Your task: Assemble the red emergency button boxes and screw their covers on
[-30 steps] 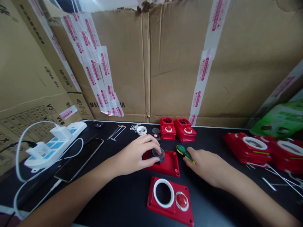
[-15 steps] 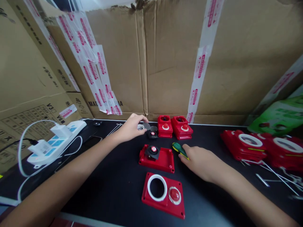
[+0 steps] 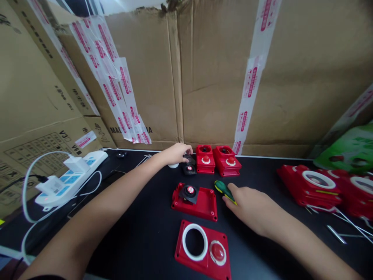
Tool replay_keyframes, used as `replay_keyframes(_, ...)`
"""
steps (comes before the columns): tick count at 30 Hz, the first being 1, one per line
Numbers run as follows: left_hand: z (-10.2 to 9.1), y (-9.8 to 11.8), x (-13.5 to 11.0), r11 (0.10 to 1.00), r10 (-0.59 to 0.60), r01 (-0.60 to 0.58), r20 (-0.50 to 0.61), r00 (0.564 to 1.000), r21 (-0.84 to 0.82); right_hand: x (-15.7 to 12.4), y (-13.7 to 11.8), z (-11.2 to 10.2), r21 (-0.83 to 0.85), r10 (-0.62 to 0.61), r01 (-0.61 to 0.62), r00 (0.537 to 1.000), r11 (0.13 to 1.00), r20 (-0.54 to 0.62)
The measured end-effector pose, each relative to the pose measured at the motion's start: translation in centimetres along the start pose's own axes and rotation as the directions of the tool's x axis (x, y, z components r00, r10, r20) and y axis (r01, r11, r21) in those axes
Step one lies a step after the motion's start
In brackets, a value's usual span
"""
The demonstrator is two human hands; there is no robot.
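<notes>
My left hand (image 3: 181,153) reaches to the back of the table, its thumb and fingers closed around a dark grey disc (image 3: 190,159), partly hidden by them. A small black part with a red-and-white round label (image 3: 189,169) lies just in front of it. Under my left wrist shows a white round container (image 3: 173,165). My right hand (image 3: 247,201) is wrapped round a green-and-yellow handle, seemingly a screwdriver (image 3: 225,190). To its left sits an open red housing (image 3: 207,202) with a black labelled part (image 3: 190,191) in it. Nearer lies a red cover (image 3: 205,268) with a white ring and red dome.
Two red units (image 3: 205,159) stand by the cardboard wall (image 3: 215,93). More red units (image 3: 310,186) are piled on the right, near metal rods and a T-shaped tool (image 3: 336,234). A white power strip (image 3: 72,177) with plugs and cables lies left.
My left hand has moved right, from beside the white container to the dark discs near the red units. My right hand keeps the green-and-yellow handle in nearly the same place.
</notes>
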State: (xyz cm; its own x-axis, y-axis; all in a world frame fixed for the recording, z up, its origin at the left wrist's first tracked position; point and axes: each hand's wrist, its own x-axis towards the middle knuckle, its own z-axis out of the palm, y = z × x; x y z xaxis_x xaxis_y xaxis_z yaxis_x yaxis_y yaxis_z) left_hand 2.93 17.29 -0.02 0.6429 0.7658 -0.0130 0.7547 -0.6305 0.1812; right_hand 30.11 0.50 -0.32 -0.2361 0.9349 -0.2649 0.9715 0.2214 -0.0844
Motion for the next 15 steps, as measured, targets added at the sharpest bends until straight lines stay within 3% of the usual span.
replay_keyframes(15, -0.3, 1.2, 2.2, 0.996, -0.065, 0.053, 0.170, 0.983, 0.075, 0.1, 0.1, 0.1, 0.008, 0.008, -0.008, 1.000, 1.000, 0.011)
